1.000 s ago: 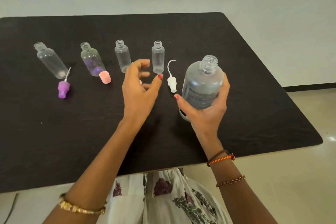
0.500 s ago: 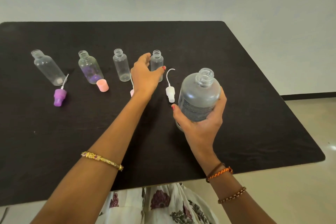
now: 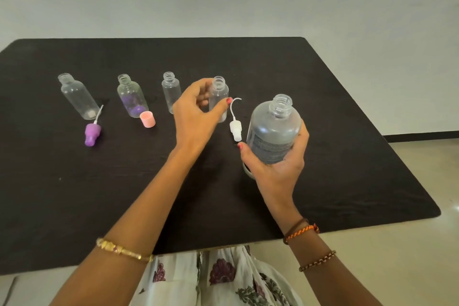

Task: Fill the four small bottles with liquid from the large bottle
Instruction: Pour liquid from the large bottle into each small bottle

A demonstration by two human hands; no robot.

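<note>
Four small bottles point(image 3: 171, 92) are standing left of the large bottle point(image 3: 273, 129); my left hand point(image 3: 196, 117) is pinching the nearest, light and tippy, mid-body, while my right hand point(image 3: 275, 166) is clasping the heavier, probably slick large one.

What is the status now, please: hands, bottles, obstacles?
Left hand grips rightmost small bottle. Right hand holds large bottle, uncapped, upright. White sprayer cap lies between them.

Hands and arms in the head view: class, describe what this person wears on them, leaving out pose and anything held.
Both forearms are bare, with no sleeves. The left wrist carries a gold bangle. The right wrist has a brown band beside an orange braided thread, and a brown beaded bracelet lies further up the forearm. Red nail polish shows on the left hand and right hand.
</note>
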